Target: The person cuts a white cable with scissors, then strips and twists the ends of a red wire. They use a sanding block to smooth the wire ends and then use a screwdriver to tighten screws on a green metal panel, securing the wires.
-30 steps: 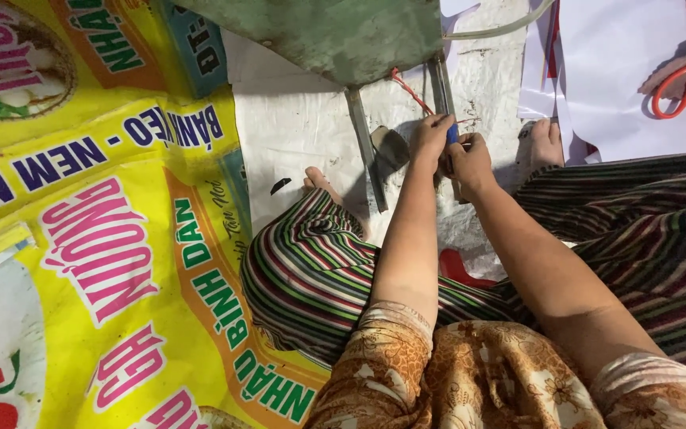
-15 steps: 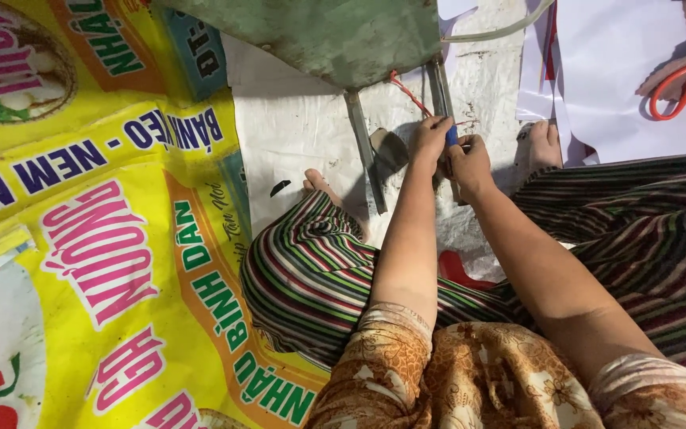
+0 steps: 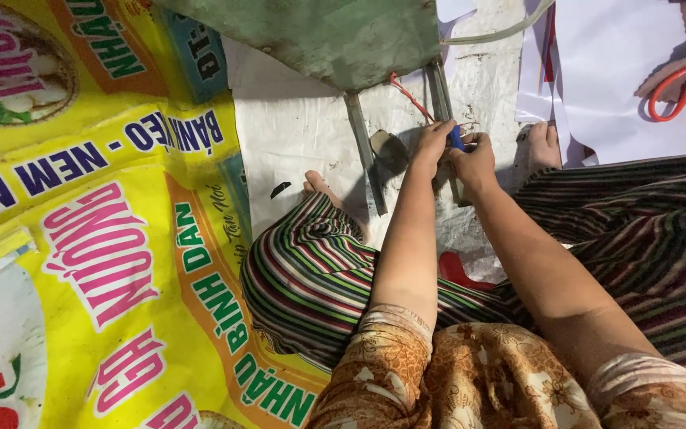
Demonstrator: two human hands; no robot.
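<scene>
Centre top of frame: left hand (image 3: 433, 141) and right hand (image 3: 476, 159) pinching small blue object (image 3: 456, 140) beside grey metal leg (image 3: 441, 99), red cord (image 3: 411, 98) above. Unchanged from earlier frame; hands steady, grips clenched.

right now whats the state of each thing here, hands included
left hand: fingers closed on the small blue object
right hand: fingers closed around the same object, touching the left hand
small blue object: pinched between both hands, mostly hidden
red cord: stretched from the green sheet toward the hands
green sheet: lying flat over the metal bars
metal bars: lying on the white sack
</scene>
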